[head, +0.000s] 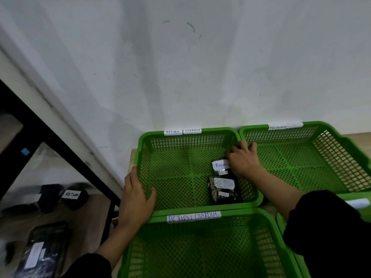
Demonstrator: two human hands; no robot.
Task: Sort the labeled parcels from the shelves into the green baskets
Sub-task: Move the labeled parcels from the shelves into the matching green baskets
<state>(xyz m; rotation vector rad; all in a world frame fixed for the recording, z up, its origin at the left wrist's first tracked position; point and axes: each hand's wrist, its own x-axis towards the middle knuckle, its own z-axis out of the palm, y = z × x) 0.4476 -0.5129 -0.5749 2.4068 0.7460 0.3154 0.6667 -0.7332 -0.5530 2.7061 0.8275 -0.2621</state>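
At far left, a black shelf frame [60, 141] holds dark wrapped parcels on a wooden shelf; one [75, 197] carries a white tag reading "RETURN", and a longer one [43, 251] lies nearest the viewer, blurred. The left hand [135, 199] reaches forward from a dark sleeve, its grip curled over the left rim of a green mesh basket [197, 171], thumb inside the wall, fingers outside. This basket stands against a white wall [180, 67], tagged "RETURN" and "OVERDUE" on its far rim. Two dark parcels lie in its right half, long axes running away from the viewer: the near one [223, 190] labelled "RETURN", the far one [220, 166] partly under the right hand [244, 160]. That hand lies palm down, fingers spread toward the basket's far right corner; whether it grips the parcel cannot be told. Further green baskets sit to the right [313, 157] and in front [208, 247].
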